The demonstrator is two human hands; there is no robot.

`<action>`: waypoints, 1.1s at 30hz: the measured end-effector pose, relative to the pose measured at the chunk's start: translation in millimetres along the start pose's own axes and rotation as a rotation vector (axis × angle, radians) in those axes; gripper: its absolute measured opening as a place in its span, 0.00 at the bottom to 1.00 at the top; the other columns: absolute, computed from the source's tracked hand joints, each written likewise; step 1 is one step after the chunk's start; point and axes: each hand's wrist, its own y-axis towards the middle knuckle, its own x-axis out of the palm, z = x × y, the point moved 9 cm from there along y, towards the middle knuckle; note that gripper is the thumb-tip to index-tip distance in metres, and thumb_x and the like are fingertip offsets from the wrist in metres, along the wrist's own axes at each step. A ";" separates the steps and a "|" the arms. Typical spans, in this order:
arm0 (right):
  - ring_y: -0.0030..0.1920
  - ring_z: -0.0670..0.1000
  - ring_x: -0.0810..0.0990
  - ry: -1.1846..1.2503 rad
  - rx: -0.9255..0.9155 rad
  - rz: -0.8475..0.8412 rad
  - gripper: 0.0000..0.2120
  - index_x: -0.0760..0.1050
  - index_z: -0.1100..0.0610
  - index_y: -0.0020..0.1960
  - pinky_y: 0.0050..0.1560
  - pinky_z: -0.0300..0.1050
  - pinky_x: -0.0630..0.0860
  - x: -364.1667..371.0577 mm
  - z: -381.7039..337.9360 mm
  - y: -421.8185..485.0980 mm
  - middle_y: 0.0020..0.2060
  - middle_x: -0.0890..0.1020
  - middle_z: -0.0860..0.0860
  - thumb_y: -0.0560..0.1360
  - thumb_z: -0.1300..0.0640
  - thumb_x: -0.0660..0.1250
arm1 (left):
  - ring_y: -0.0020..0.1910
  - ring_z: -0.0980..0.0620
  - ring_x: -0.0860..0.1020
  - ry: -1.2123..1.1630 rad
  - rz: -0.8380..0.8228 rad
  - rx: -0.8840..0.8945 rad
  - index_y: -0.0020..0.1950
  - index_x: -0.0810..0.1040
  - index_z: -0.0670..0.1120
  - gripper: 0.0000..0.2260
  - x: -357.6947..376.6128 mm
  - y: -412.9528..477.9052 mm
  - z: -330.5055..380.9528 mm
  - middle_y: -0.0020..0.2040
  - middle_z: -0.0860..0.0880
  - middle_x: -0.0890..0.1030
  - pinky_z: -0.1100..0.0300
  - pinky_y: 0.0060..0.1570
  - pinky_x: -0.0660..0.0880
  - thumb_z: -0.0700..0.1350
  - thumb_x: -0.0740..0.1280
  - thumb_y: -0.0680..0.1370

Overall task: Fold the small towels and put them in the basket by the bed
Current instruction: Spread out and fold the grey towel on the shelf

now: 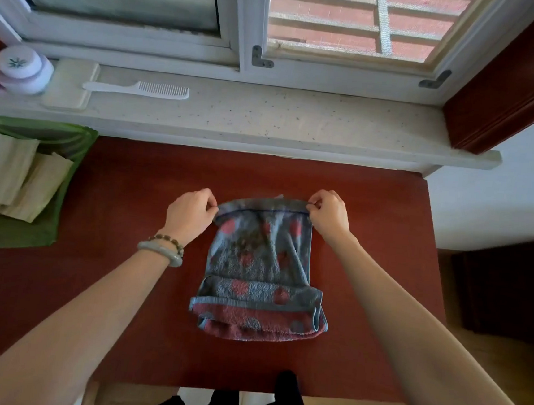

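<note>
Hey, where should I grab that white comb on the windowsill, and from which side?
Take the white comb by its plain handle, the left end, coming from above. It lies flat on the windowsill with the teeth at the right end, so the smooth handle likely gives fingers the better hold.

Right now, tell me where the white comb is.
In the head view, the white comb lies on the windowsill, upper left, just right of the lilac jar, beyond the table.

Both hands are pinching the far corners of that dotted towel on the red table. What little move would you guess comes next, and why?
Probably carry the far edge toward the body and lay it over the near part. The left hand and right hand each pinch a far corner of the towel, and its near end is already doubled over, so one more fold should make it compact for the green basket.
</note>
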 end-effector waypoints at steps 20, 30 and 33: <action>0.48 0.49 0.72 -0.134 -0.317 -0.360 0.07 0.80 0.57 0.48 0.50 0.38 0.68 13.3 19.3 -159.4 0.44 0.76 0.51 0.71 0.57 0.71 | 0.48 0.55 0.74 -0.093 -0.372 0.428 0.50 0.81 0.48 0.11 27.5 -131.7 4.2 0.45 0.58 0.75 0.59 0.50 0.72 0.50 0.74 0.70; 0.56 0.54 0.73 -0.295 -0.246 -0.447 0.14 0.78 0.58 0.56 0.56 0.47 0.71 30.2 39.9 -180.5 0.51 0.76 0.54 0.72 0.56 0.70 | 0.44 0.54 0.74 -0.077 -0.327 0.284 0.49 0.82 0.49 0.08 27.3 -145.4 -14.4 0.40 0.57 0.77 0.56 0.47 0.73 0.46 0.74 0.71; 0.51 0.53 0.74 -0.256 -0.234 -0.408 0.07 0.79 0.58 0.49 0.52 0.43 0.70 22.5 35.4 -181.0 0.47 0.77 0.52 0.71 0.62 0.68 | 0.45 0.52 0.76 -0.082 -0.305 0.299 0.45 0.82 0.50 0.04 17.1 -148.1 -13.3 0.41 0.56 0.79 0.55 0.48 0.74 0.43 0.73 0.71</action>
